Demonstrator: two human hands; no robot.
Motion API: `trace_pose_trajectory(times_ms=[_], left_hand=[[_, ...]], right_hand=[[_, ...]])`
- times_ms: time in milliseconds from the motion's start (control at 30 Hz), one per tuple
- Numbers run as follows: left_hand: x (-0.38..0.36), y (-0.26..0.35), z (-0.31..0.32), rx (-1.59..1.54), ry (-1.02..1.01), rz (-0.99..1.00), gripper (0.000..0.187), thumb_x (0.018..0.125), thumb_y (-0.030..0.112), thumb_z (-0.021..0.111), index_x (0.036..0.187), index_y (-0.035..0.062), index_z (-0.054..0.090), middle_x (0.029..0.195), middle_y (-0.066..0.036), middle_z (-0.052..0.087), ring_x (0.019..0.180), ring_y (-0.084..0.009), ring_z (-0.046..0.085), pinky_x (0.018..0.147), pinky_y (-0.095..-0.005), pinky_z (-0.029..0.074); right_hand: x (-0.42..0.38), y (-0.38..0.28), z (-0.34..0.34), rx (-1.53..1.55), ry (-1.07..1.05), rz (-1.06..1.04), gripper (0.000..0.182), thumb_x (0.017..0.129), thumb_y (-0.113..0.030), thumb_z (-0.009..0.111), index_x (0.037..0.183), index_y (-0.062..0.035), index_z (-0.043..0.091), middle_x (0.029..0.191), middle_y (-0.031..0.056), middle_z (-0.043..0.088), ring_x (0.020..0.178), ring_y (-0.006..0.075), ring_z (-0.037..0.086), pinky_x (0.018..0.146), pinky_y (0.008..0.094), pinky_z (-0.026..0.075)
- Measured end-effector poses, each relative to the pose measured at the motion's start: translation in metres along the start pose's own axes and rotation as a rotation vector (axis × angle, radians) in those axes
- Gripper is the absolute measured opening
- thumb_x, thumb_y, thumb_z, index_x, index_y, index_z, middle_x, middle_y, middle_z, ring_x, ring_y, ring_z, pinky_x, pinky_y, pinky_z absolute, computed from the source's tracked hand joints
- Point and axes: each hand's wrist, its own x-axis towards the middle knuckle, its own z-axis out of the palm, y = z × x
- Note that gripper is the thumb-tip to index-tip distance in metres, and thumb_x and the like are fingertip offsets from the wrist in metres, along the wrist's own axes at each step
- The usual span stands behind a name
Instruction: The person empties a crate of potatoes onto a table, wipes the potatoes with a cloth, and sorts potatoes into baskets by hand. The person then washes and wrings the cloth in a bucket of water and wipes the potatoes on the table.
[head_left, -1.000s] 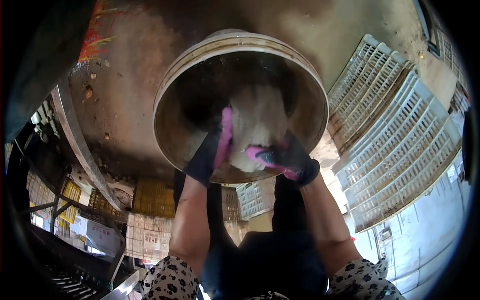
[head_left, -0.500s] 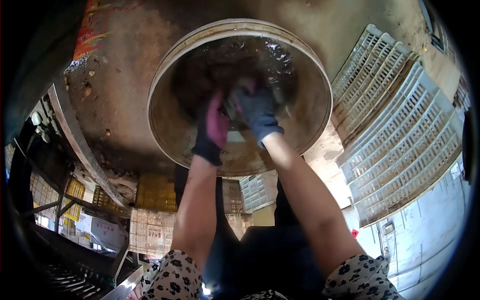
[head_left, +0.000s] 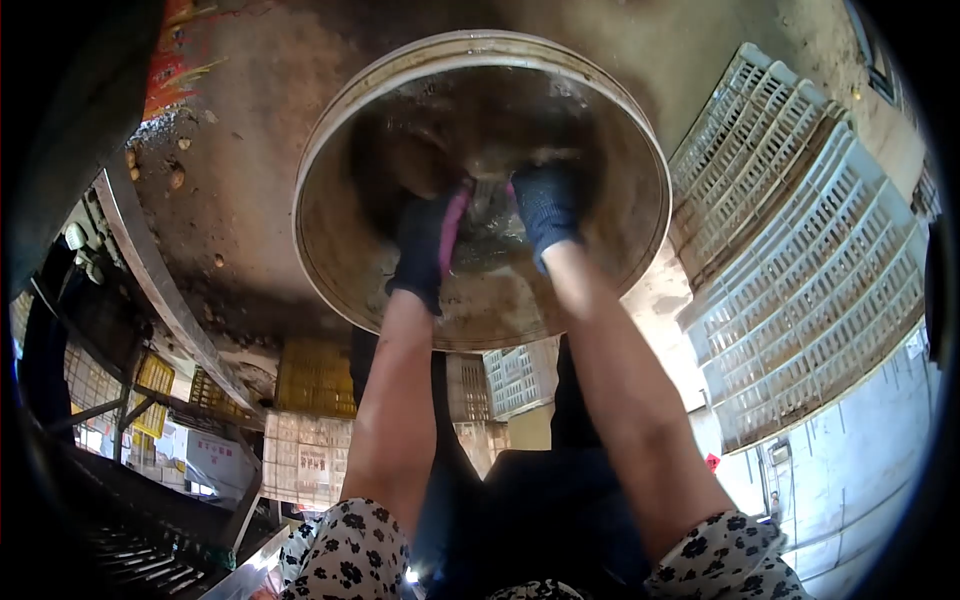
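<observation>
A large round tub point(head_left: 500, 325) with a pale rim and brownish inner walls holds dark, murky water. Inside it on the left is my left hand point(head_left: 428, 235), in a dark glove with a pink palm side. My right hand point(head_left: 543, 205), gloved in dark grey-blue with a bit of pink, reaches into the tub on the right. A gap separates the two hands. The fingertips of both are lost in the dark water, and whatever they touch there cannot be made out.
White slatted plastic crates point(head_left: 810, 290) lean at the right. A metal bar point(head_left: 165, 285) runs along the left, with yellow crates point(head_left: 315, 378) near it. Small stones or clods point(head_left: 177, 175) lie on the brown floor at the upper left.
My hands have moved apart inside the tub; my right hand has shifted to the right. Fewer bright reflections show on the water at the upper right.
</observation>
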Motion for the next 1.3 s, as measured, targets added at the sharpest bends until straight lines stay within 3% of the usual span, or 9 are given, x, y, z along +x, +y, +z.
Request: trace_pose_trajectory(times_ms=[67,133,333,667,733,867,967,1100,1300], left_hand=[[0.003,0.001,-0.002,0.375,-0.015,-0.071,0.036,0.092,0.017,0.047,0.124,0.0004,0.048,0.105,-0.008,0.060,0.095,-0.0148,0.053,0.084,-0.0285,0.041],[0.005,-0.011,0.003,-1.025,0.010,-0.193,0.036,0.094,0.029,0.043,0.124,0.0090,0.047,0.118,-0.005,0.055,0.102,-0.0185,0.056,0.085,-0.0306,0.044],[-0.001,0.005,0.002,-0.677,0.057,-0.043,0.031,0.095,0.028,0.038,0.114,0.0075,0.051,0.106,-0.004,0.057,0.093,-0.0161,0.057,0.081,-0.0309,0.046],[-0.027,0.046,0.013,-0.481,-0.134,0.019,0.034,0.095,0.030,0.042,0.117,0.0040,0.047,0.109,-0.007,0.055,0.101,-0.0179,0.053,0.092,-0.0323,0.039],[-0.029,0.044,0.013,-0.594,-0.050,0.017,0.036,0.095,0.031,0.043,0.119,0.0043,0.046,0.110,-0.007,0.054,0.103,-0.0183,0.052,0.092,-0.0324,0.038],[-0.024,0.022,0.010,-0.726,0.167,-0.171,0.042,0.089,0.042,0.050,0.119,0.0127,0.048,0.114,-0.002,0.053,0.105,-0.0203,0.051,0.090,-0.0391,0.039],[-0.024,0.013,0.007,-0.799,0.152,-0.350,0.047,0.084,0.050,0.053,0.118,0.0175,0.049,0.114,0.000,0.053,0.105,-0.0211,0.051,0.087,-0.0439,0.040],[-0.031,0.014,0.007,-0.930,-0.026,-0.617,0.055,0.082,0.057,0.050,0.120,0.0165,0.047,0.114,-0.004,0.055,0.105,-0.0225,0.052,0.083,-0.0467,0.043],[-0.042,0.046,0.025,-1.354,-0.519,-0.652,0.063,0.085,0.057,0.045,0.126,0.0083,0.044,0.119,-0.013,0.053,0.107,-0.0291,0.052,0.085,-0.0476,0.044]], right_hand=[[0.003,-0.016,0.015,0.744,0.713,0.541,0.023,0.073,-0.027,0.063,0.078,-0.0050,0.066,0.080,0.0144,0.065,0.076,0.0321,0.063,0.065,0.0399,0.048],[-0.028,-0.014,-0.020,0.758,0.566,0.269,0.019,0.079,-0.023,0.058,0.076,-0.0051,0.064,0.068,0.0151,0.062,0.065,0.0306,0.059,0.059,0.0376,0.048],[-0.030,-0.005,-0.013,2.086,0.538,0.170,0.057,0.076,-0.020,0.070,0.125,-0.0047,0.045,0.097,0.0127,0.059,0.079,0.0116,0.055,0.055,0.0289,0.047],[-0.021,0.030,-0.022,1.509,-0.030,-0.044,0.063,0.074,-0.012,0.069,0.128,0.0028,0.039,0.118,0.0196,0.054,0.099,0.0266,0.057,0.088,0.0370,0.045],[-0.014,0.014,-0.028,0.856,0.955,0.173,0.041,0.077,-0.010,0.057,0.117,-0.0011,0.051,0.110,0.0202,0.057,0.098,0.0318,0.058,0.087,0.0411,0.045],[0.007,-0.026,-0.009,0.321,1.197,0.654,0.032,0.077,-0.007,0.047,0.107,-0.0075,0.059,0.103,0.0175,0.061,0.096,0.0328,0.058,0.084,0.0426,0.046],[0.003,0.000,0.021,0.061,0.563,-0.202,0.022,0.076,-0.023,0.056,0.092,-0.0087,0.060,0.093,0.0127,0.056,0.096,0.0319,0.053,0.076,0.0434,0.045],[0.012,-0.005,0.009,0.884,0.485,0.715,0.024,0.077,-0.017,0.057,0.098,-0.0053,0.058,0.094,0.0156,0.057,0.084,0.0332,0.057,0.070,0.0422,0.046],[-0.091,-0.049,-0.032,0.685,0.737,0.105,0.036,0.070,-0.017,0.065,0.105,-0.0083,0.061,0.095,0.0141,0.056,0.080,0.0321,0.058,0.068,0.0378,0.048]])
